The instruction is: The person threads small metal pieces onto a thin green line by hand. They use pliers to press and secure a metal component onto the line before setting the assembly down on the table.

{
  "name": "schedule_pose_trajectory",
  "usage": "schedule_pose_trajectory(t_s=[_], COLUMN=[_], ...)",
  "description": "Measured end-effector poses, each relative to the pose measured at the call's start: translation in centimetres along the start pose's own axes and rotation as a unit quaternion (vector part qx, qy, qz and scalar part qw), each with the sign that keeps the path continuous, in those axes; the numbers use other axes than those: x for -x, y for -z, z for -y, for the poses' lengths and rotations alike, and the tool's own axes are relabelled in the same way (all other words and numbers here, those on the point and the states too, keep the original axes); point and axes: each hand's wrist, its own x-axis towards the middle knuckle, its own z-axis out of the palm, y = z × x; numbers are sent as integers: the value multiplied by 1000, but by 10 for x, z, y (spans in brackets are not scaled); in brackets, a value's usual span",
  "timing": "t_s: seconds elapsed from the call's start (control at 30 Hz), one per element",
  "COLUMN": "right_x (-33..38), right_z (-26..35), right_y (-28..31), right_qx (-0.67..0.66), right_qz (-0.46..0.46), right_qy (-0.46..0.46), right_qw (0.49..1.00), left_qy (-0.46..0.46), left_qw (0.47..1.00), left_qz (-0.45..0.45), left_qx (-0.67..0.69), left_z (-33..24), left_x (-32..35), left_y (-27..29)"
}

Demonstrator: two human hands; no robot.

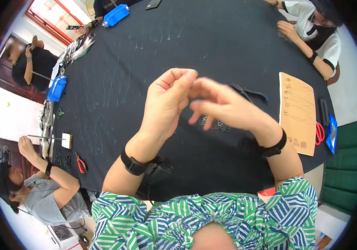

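Observation:
My left hand [168, 98] is raised over the dark table, its thumb and index finger pinched together. A tiny thing shows at those fingertips, too small to name. Close beside it, my right hand [230, 106] is somewhat blurred by motion. Its fingers are bent and apart, with the index finger near the left fingertips, and I see nothing held in it. Below the right hand lies a small pile of metal hooks [217, 125], partly covered by it. Black pliers [249, 92] with blue-tipped handles rest just beyond that wrist.
On the right lie a brown card [298, 121] with small hooks and thin lines, red-handled scissors [319, 133] and a blue packet [332, 134]. Thin lines [122, 85] stretch over the black cloth. Blue bins [57, 88] and red pliers [81, 163] sit left. Other people surround the table.

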Motion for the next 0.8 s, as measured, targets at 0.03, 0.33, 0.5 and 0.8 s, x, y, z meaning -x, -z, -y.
schedule_pose_trajectory(t_s=[0.03,0.33,0.5,0.8], right_x=[0,15,21,16], right_z=[-3,34,34,27], right_y=[-2,38,54,58], right_qx=[-23,168,-18,-340], right_qz=[15,-52,-113,-164], right_qy=[-25,13,119,198], right_qw=[999,984,986,905], left_qy=[0,-98,-99,-116], left_qw=[1000,995,995,988], left_qz=[7,-9,4,-7], left_qx=[-3,-31,-10,-103], left_z=[0,2,2,-1], left_x=[-3,-21,-23,-20], left_y=[-6,10,21,23])
